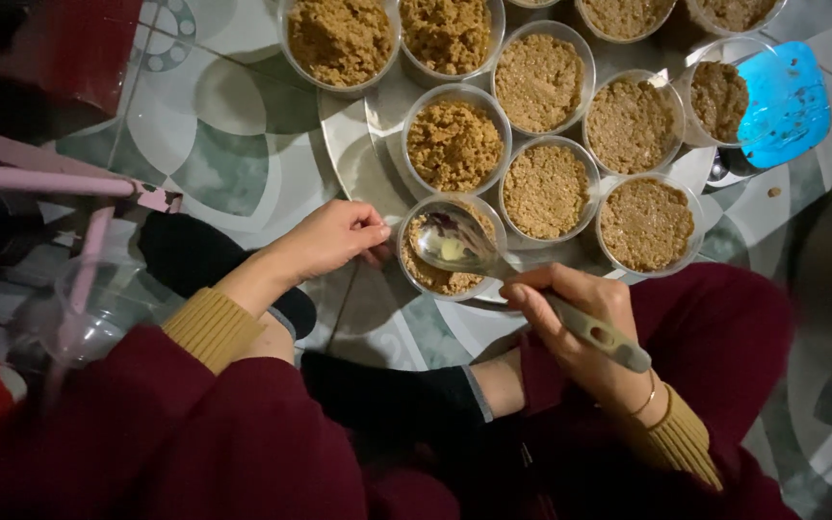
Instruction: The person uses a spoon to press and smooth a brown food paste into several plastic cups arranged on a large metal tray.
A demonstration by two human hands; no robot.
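Observation:
My right hand [585, 323] grips the grey handle of a metal spoon [455, 243]. The spoon's bowl hovers over a clear plastic cup [416, 272] partly filled with brown crumbs, at the near edge of a round metal tray [349, 144]. My left hand [329, 239] rests beside that cup, fingertips touching its left rim. Several more clear cups of brown crumbs, such as one [455, 144] behind it, fill the tray.
A blue plastic lid [787, 101] lies at the tray's right beside a tilted cup [719, 96]. The floor [233, 116] is patterned tile. A pink frame [50, 178] and a clear container [98, 308] stand at left. My legs in dark red cloth fill the foreground.

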